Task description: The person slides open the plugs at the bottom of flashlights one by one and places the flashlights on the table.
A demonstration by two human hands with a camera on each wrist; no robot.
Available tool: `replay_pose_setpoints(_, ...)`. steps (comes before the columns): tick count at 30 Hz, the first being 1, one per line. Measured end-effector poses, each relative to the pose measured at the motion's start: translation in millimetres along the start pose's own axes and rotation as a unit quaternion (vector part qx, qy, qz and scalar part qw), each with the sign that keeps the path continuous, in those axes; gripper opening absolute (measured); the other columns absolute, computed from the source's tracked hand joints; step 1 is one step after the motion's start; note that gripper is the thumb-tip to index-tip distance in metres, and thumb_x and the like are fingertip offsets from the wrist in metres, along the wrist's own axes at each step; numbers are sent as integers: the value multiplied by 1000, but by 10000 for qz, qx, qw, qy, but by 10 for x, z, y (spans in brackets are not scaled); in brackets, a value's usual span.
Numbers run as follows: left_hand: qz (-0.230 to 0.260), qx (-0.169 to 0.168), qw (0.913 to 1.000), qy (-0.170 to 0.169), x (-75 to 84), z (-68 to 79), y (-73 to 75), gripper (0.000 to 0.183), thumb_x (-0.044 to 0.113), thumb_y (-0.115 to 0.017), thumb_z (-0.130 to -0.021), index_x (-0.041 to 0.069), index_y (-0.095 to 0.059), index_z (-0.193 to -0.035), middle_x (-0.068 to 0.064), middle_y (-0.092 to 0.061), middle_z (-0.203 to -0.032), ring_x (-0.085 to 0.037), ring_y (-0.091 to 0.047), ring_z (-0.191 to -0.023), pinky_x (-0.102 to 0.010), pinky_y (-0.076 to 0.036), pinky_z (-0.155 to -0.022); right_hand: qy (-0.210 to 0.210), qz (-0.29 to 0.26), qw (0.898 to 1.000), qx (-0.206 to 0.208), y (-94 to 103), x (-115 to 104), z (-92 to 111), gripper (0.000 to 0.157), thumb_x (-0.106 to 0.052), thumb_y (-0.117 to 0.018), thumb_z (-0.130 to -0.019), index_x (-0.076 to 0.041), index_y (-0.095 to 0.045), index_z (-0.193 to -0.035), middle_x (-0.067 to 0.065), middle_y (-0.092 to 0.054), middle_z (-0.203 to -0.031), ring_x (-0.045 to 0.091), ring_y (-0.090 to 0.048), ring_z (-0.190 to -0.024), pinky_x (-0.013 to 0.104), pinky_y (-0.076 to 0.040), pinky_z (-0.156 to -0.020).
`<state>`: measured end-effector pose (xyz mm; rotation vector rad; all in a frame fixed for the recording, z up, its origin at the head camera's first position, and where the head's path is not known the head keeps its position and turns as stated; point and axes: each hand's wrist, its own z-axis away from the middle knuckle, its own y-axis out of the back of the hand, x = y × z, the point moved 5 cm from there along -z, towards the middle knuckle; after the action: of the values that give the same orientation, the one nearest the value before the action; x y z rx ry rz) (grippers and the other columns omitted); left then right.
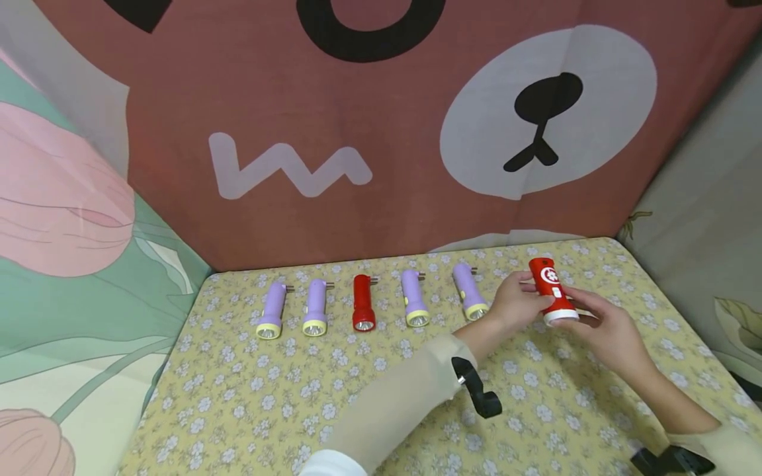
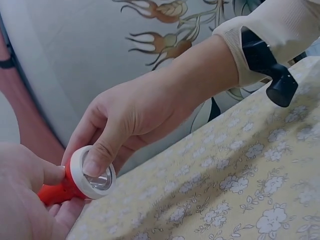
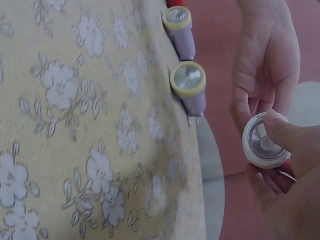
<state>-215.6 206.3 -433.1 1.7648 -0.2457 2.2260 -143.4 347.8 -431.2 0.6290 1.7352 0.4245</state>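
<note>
A red flashlight with a white rim and a white emblem is held above the right part of the table, its lens end toward me. My left hand grips its body from the left, the thumb beside the white switch. On the other side my right hand holds the lens end with curled fingers. In the left wrist view the right thumb lies over the clear lens. The right wrist view shows the white rim between both hands.
Left of the hands, several purple flashlights with yellow rims and one more red flashlight lie in a row, plug prongs exposed on them. They rest on a flowered yellow tablecloth. A bear-print cloth hangs behind the table.
</note>
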Motion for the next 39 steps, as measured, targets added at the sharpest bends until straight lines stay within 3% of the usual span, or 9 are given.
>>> replay_pose_setpoints(8, 123, 42, 9997, -199, 80, 154, 116, 44, 4, -77, -91, 10, -59, -130, 3, -62, -102, -9, -64, -90, -25, -57, -73, 264, -161, 9995, 116, -37, -207, 31, 64, -1, -82, -85, 0, -56, -143, 19, -59, -135, -18, -53, -106, 9, -53, -79)
replay_pose_setpoints(15, 207, -166, 9986, -454, 69, 296, 248, 47, 5, -74, -94, 9, -54, -136, 5, -59, -108, -7, -62, -94, -24, -56, -75, 464, -205, 9986, 146, -102, -349, 58, 66, 2, -83, -81, 1, -58, -141, 28, -58, -135, -17, -51, -111, 8, -52, -80)
replay_pose_setpoints(25, 497, -287, 9963, -644, 12, 442, 436, 48, 5, -71, -95, 9, -51, -138, 4, -57, -113, -9, -62, -100, -26, -57, -79, 741, -337, 9966, 145, -218, -501, 90, 67, 9, -84, -76, 2, -61, -138, 26, -60, -133, -13, -51, -115, 7, -51, -82)
replay_pose_setpoints(39, 712, -427, 9928, -863, -111, 499, 707, 49, 4, -70, -96, 4, -49, -139, -1, -57, -117, -12, -61, -104, -26, -55, -83, 739, -706, 9947, 149, -474, -589, 114, 64, 7, -84, -78, 1, -62, -137, 22, -61, -133, -8, -53, -115, 10, -52, -84)
